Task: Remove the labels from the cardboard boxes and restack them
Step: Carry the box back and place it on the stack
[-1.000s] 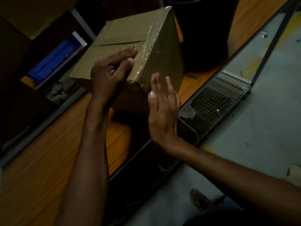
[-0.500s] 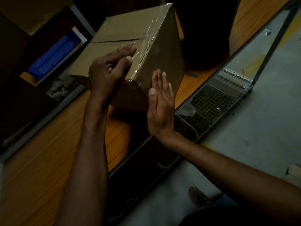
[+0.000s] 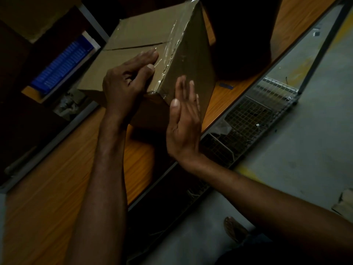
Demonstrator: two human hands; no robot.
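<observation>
Cardboard box (image 3: 143, 35) on the wooden table (image 3: 57, 188), beside its edge.
Left hand (image 3: 122, 87) presses straight forefinger and thumb on the taped edge; right hand (image 3: 184, 123), earlier apart, now lies flat-fingered against the side.

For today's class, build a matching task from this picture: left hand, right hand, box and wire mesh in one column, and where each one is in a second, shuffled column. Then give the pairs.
Things
1. left hand
2. right hand
3. box
4. wire mesh

Places
A. on the wooden table
B. fingers straight, against the box's side face
C. past the table's edge, by the grey floor
D. on the box's top face, at the clear tape

Pairs: 1-D, 2-B, 3-A, 4-C
</observation>
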